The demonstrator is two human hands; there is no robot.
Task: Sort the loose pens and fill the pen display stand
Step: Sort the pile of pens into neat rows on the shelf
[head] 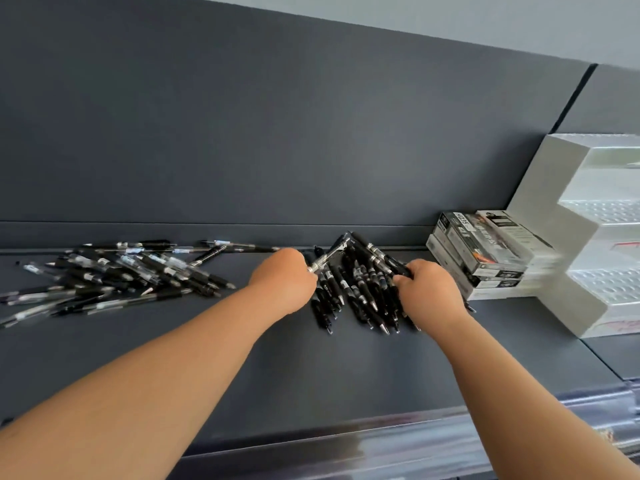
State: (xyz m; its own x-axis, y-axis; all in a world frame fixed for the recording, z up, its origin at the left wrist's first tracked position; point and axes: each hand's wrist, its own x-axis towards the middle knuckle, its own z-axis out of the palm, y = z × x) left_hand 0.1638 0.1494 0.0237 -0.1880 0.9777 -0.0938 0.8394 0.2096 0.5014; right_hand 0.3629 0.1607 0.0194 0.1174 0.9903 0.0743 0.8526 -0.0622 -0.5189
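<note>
Your left hand point(282, 277) grips a silver pen point(329, 255), your right hand point(429, 289) a black pen point(398, 266). Boxes point(485, 251) sit just beside your right hand; open shelf point(311, 368) lies nearer you.

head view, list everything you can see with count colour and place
loose pens: many, black and clear, heap at the shelf's left
sorted pens: many, black, side by side between the hands
silver pen: one, silver and black, in the left hand
pen boxes: small stack, white and black, right of the sorted pens
pen display stand: one, white, stepped, far right
shelf: one, dark grey, under everything
left hand: grips the silver pen
right hand: pinches a black pen among the sorted pens
</note>
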